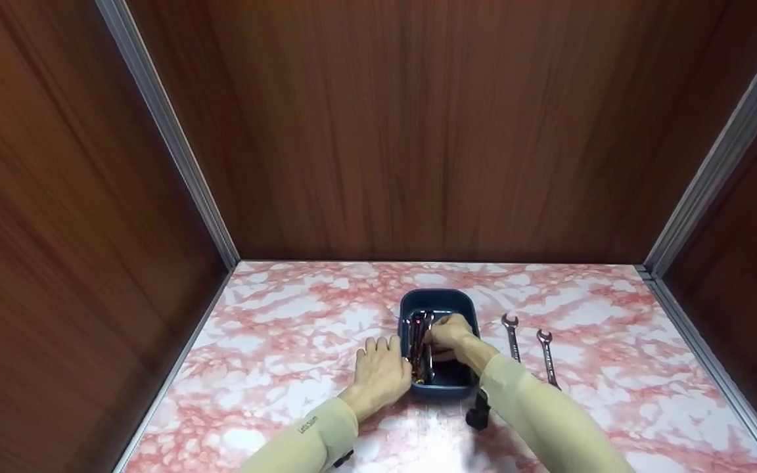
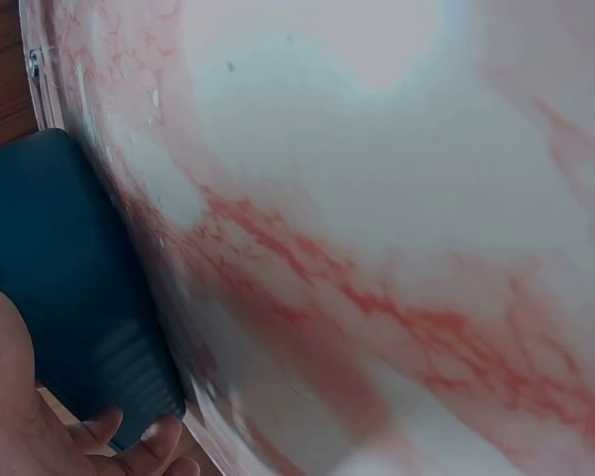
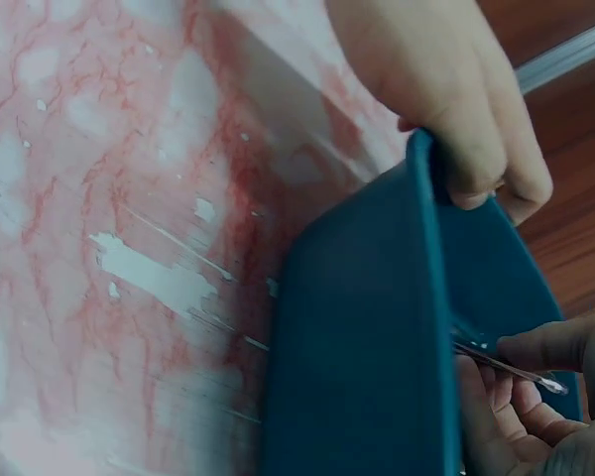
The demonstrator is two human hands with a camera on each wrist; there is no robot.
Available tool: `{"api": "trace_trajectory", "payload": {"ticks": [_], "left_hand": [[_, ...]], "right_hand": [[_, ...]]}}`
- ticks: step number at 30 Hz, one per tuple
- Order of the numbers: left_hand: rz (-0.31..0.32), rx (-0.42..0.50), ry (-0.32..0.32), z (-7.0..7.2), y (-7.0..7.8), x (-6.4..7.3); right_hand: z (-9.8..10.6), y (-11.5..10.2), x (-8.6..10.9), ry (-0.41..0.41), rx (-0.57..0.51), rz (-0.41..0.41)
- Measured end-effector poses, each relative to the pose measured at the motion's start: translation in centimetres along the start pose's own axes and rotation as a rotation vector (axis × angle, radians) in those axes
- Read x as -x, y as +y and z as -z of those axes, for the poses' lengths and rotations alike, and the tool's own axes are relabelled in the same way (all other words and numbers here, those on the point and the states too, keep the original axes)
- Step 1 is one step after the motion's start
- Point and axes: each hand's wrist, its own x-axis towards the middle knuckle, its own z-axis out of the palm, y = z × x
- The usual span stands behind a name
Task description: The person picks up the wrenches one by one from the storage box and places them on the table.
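A dark blue plastic bin [image 1: 441, 392] stands on the table between the hands, with several metal tools [image 1: 416, 338] lying lengthwise along its left side. My left hand [image 1: 382, 374] holds the bin's left wall near the front corner, thumb over the rim and the other fingers outside. Inside the bin, my right hand [image 1: 452, 336] pinches a slim shiny wrench [image 3: 521, 373] between thumb and fingers. The bin wall hides part of that wrench in the right wrist view. In the left wrist view, left fingertips [image 2: 159, 441] lie close by the bin's outer side.
Right of the bin, two open-ended wrenches, one nearer [image 1: 513, 338] and one farther [image 1: 548, 358], lie on the red-and-white marbled table [image 1: 299, 348]. The right forearm partly covers their lower ends. Brown wood-grain panels [image 1: 418, 131] with metal edging enclose the table at back and sides.
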Motion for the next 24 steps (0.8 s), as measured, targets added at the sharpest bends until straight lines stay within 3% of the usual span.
{"api": "trace_trajectory", "payload": {"ticks": [8, 16, 24], "left_hand": [[-0.016, -0.011, 0.047, -0.3, -0.1, 0.1], [-0.006, 0.0, 0.02, -0.4, -0.1, 0.1], [-0.015, 0.002, 0.052, -0.4, 0.0, 0.0]], "right_hand": [[1.6, -1.3, -0.1, -0.011, 0.007, 0.023], [3.2, -2.5, -0.2, -0.038, -0.009, 0.025], [4.5, -3.3, 0.1, -0.05, -0.018, 0.038]]}}
